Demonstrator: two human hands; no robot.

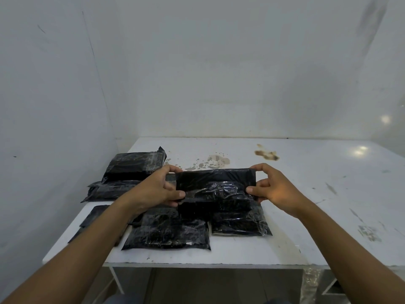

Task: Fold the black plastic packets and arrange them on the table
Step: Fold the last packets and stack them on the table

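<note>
I hold a black plastic packet [215,183] raised above the white table [306,205], its long side across my view. My left hand [157,187] pinches its left end between thumb and fingers. My right hand [269,185] pinches its right end the same way. Under it lie two more black packets, one at the front middle [168,233] and one to its right [238,222]. A stack of folded packets [133,163] sits at the back left, on top of a flatter one [107,190]. Flat black packets [94,216] lie at the left edge, partly hidden by my left forearm.
White walls close in the table at the back and left. Brown stains [266,154] and grey blotches [217,161] mark the tabletop behind the packets. The right half of the table holds only scuff marks. The table's front edge [197,265] runs below the packets.
</note>
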